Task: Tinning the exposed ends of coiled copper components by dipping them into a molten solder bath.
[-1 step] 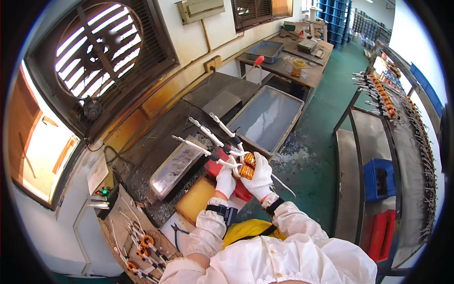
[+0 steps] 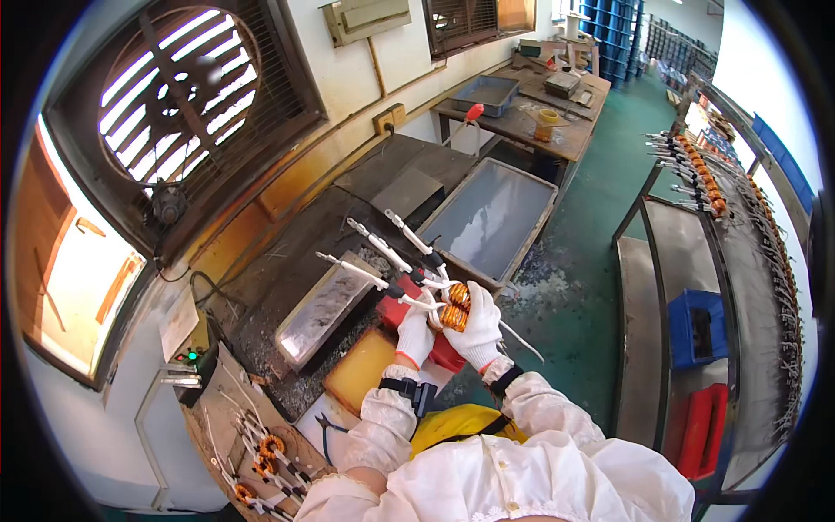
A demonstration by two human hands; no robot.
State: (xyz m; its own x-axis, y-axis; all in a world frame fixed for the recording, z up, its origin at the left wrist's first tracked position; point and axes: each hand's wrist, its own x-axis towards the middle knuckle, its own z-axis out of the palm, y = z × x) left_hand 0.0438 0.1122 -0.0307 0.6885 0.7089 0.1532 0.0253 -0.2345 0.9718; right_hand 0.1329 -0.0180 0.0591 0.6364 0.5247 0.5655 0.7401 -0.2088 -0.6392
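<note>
Copper coil (image 2: 456, 317) in gloved hands, right of the silvery trough (image 2: 317, 320).
The right hand (image 2: 478, 326) curls around the coil; the left hand (image 2: 416, 336) grips the base of its white leads (image 2: 379, 240), which slant toward the trough's far end.

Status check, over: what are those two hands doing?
Right hand gloved, gripping the copper coil. Left hand gloved, by the coil's white leads, grip partly hidden. Leads cross in front of the long metal tray in view.

Red object (image 2: 446, 354) partly hidden behind the hands (image 2: 478, 329), its full outline unclear.
</note>
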